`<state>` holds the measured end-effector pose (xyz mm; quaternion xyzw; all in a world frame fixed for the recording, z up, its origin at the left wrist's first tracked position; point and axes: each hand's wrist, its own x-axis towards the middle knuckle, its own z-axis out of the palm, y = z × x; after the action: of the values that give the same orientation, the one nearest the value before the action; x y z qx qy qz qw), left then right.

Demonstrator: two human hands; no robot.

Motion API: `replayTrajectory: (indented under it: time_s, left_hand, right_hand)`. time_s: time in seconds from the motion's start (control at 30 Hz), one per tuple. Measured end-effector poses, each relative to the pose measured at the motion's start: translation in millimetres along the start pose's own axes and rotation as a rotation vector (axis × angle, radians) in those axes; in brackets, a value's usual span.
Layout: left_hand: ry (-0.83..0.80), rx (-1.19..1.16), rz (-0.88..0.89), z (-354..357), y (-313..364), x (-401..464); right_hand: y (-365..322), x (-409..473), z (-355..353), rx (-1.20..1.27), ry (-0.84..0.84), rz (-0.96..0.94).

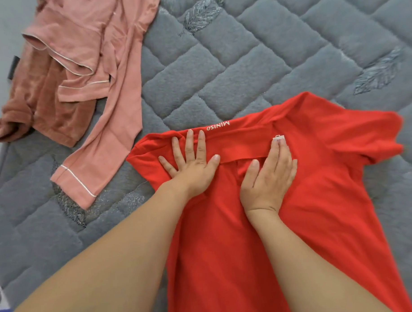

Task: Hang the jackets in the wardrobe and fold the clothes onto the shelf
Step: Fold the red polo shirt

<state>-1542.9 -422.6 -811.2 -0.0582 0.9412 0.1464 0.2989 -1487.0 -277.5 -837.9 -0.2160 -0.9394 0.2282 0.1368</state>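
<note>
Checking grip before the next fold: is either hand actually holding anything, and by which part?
Nothing is gripped. The left hand and right hand lie flat, fingers extended, pressing the red shirt onto the grey quilt just below its collar.

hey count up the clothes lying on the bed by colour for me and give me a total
Red: 1, the red shirt under both hands
Light pink: 1, the pink pyjama top with white piping
Rust brown: 1, the fuzzy brown garment partly under the pink one
Total: 3
</note>
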Motion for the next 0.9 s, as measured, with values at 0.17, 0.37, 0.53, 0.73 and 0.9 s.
replayTrajectory:
  time_s: [0.17, 0.37, 0.53, 0.73, 0.9]
  left_hand:
    - [0.015, 0.067, -0.065, -0.6, 9.7, -3.7]
    - [0.021, 0.106, -0.291, 6.7, 62.0, -17.7]
    - [-0.036, 0.047, -0.344, 12.3, 80.1, -21.8]
    - [-0.090, 0.028, -0.334, 10.2, 75.0, -20.8]
    - [-0.094, 0.028, -0.352, 10.1, 76.1, -19.4]
  right_hand:
    - [19.4, 43.8, -26.9, 0.123, 0.298, 0.424]
    - [109.0, 131.3, -90.8, 0.007, 0.173, 1.097]
    - [115.5, 151.1, -101.2, 0.010, -0.218, 0.863]
    - [110.9, 157.9, -104.4, 0.301, -0.028, 0.642]
    - [76.4, 129.6, -115.0, 0.229, 0.118, -0.142]
